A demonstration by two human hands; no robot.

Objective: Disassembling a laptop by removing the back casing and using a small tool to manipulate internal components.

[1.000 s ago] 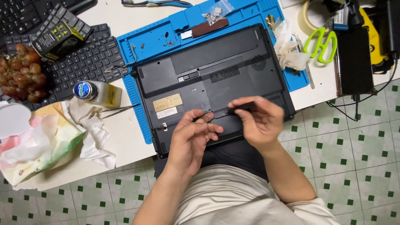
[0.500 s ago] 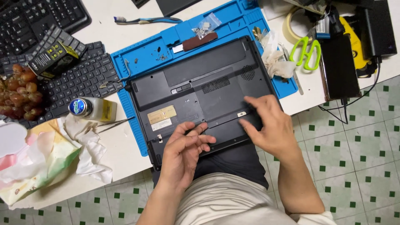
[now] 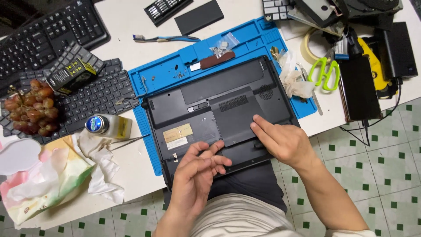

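Note:
A black laptop (image 3: 206, 105) lies upside down on a blue repair mat (image 3: 175, 72), its near edge over the table's rim. My left hand (image 3: 197, 169) rests on the laptop's near edge with fingers curled and thumb touching the fingertips; I cannot tell whether something small is pinched there. My right hand (image 3: 280, 140) lies flat, fingers together, pressing on the bottom cover panel at the near right. Small screws (image 3: 177, 75) and a brown strip (image 3: 219, 59) lie on the mat behind the laptop.
Left of the mat: two keyboards (image 3: 87, 94), a bunch of grapes (image 3: 28, 109), a small bottle (image 3: 107, 125), tweezers (image 3: 127, 141), crumpled tissues (image 3: 103, 166). Behind: a toothbrush (image 3: 166, 38), a bit set (image 3: 166, 9). Right: green scissors (image 3: 324, 72), tape roll (image 3: 313, 44), black power adapter (image 3: 397, 50).
The view shifted so the table appears lower in the picture. My right hand moved from the near edge onto the cover panel and flattened; my left hand stayed at the near edge.

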